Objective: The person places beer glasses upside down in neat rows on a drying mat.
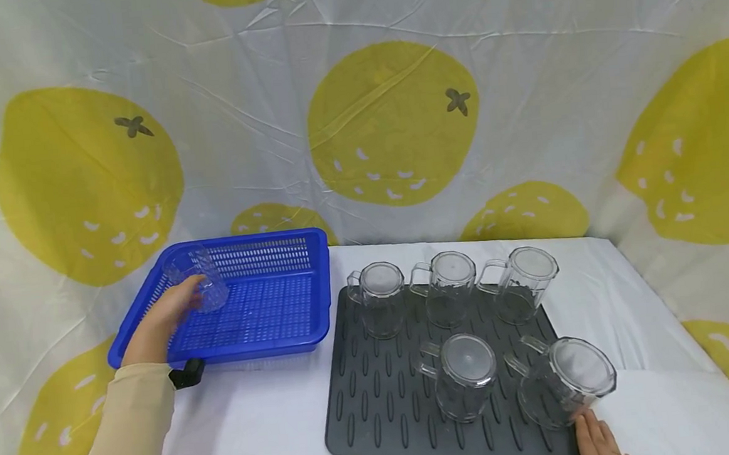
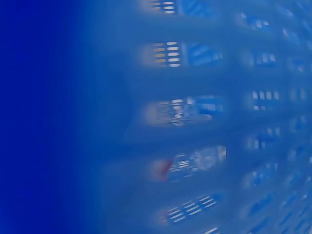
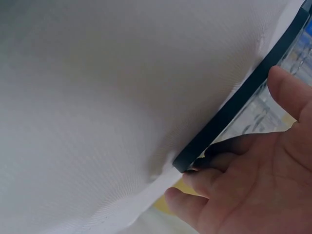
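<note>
Inside the blue basket, at its left end, my left hand grips a clear glass mug that leans at a tilt. The left wrist view is blurred; bits of the glass show through the slots of the basket wall. At the lower right my right hand touches the edge of the dark grey drying mat, its fingers right at the base of an upside-down glass mug. In the right wrist view, thumb and fingertips of that hand rest along the mat's edge.
Three more glass mugs stand upside down along the mat's back, the middle one among them. Another mug stands in front of them, handle to the left. White cloth covers the table, and a lemon-print curtain hangs behind.
</note>
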{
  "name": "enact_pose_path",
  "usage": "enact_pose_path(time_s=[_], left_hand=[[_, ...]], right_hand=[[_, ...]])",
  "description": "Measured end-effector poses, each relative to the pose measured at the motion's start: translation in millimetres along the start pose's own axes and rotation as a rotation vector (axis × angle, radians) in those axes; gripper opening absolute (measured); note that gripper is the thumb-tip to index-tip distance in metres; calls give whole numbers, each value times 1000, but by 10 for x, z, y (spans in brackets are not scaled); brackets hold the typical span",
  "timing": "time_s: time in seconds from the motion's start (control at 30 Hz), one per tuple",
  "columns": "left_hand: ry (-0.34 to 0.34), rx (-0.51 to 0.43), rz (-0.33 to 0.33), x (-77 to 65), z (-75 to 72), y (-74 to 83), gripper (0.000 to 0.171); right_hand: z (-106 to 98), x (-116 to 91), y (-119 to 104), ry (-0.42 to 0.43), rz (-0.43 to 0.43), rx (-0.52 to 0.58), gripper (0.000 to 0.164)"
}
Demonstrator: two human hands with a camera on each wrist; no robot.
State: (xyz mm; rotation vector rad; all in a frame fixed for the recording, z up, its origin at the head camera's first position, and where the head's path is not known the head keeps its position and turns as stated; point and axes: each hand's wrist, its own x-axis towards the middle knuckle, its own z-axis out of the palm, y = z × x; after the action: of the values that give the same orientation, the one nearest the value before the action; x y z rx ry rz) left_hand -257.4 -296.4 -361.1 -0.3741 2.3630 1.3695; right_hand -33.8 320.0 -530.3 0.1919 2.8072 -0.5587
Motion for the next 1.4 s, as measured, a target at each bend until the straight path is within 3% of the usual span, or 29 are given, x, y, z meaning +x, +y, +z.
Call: enact_pose_path(time_s=[0.17,0.43,0.53,0.63,0.87,0.93,1.0,1.17,1.4], left_hand=[[-71,-33,4,78,24,-73,74],[-69,-80,-4,156,74,-71,71],[-75,-122,5,183,102,-73,68],[-72,-157,1,203,125,-77,67],[-6,-206,-40,218,164,-71,63],[10,-225,-45,223,168,-76,57],[32,-265,-50,229,170,-82,49],[36,-454,-45,259,165,-102,29],[-5,-656,14,217,106,-140,35]], right_hand=[[85,-29,6,43,-23,4,100],[219,-125,2,315,-117,-27,90],[221,-141,-7,365,-128,-38,89],[182,-137,-17,348,-119,-42,90],[29,-70,-25,104,-49,-22,97],[14,-59,-23,79,-51,-19,98],[25,-67,-21,111,-77,-27,97],[115,-108,-4,326,-208,-59,91],[164,-123,-8,390,-217,-47,91]])
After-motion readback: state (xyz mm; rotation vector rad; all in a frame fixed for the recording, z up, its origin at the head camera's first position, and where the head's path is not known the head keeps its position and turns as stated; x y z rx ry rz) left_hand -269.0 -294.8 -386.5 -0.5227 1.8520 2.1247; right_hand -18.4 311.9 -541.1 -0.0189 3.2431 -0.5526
